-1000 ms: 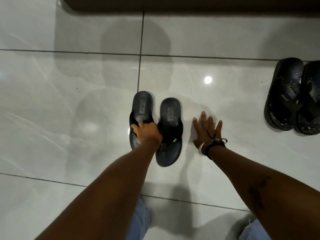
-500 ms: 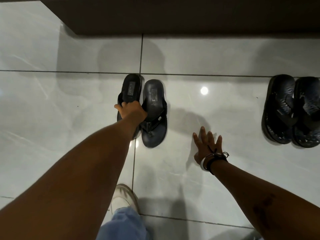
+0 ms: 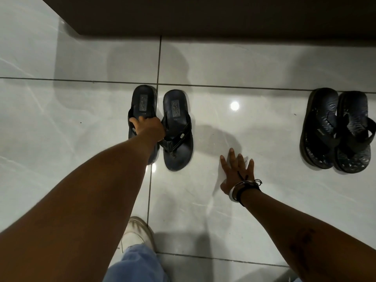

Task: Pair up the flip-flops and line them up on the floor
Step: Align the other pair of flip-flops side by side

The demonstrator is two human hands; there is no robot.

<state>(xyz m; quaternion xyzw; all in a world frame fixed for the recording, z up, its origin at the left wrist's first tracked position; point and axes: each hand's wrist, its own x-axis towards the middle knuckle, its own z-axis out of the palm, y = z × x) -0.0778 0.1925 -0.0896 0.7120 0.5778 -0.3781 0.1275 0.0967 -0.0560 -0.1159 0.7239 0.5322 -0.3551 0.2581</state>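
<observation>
Two black flip-flops lie side by side on the glossy tile floor, heels toward the far wall. My left hand [image 3: 148,127] grips the straps of the left flip-flop [image 3: 143,102], which partly hides its toe end. The right flip-flop [image 3: 176,135] of this pair lies flat just beside it, almost touching. A second pair of dark flip-flops [image 3: 335,129] sits together at the far right. My right hand [image 3: 237,171] is spread flat on the floor between the two pairs, holding nothing, with bracelets at the wrist.
A dark brown cabinet base or wall [image 3: 203,15] runs along the top edge. My white shoe [image 3: 138,233] and blue jeans leg [image 3: 136,263] are at the bottom centre. Open tile lies at the left.
My left hand has pushed the near pair away from me toward the wall and it now sits level with the right pair. My right hand has stayed planted on the floor.
</observation>
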